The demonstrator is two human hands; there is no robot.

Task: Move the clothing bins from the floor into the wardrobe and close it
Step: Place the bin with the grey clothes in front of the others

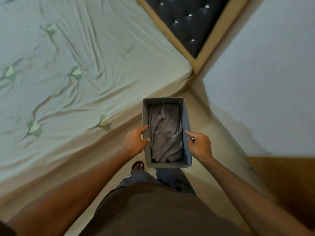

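A grey fabric bin is held above the floor in front of the person, between the bed and the wall. The left hand grips the bin's left rim and the right hand grips its right rim, fingers curled over the edges. Folded grey cloth lies inside the bin. A sandalled foot shows below it

A grey rectangular fabric bin holds a lighter grey ribbed cloth. The pale mint bed sheet bears green leaf motifs. The black tufted headboard has a tan frame, and the floor is cream.
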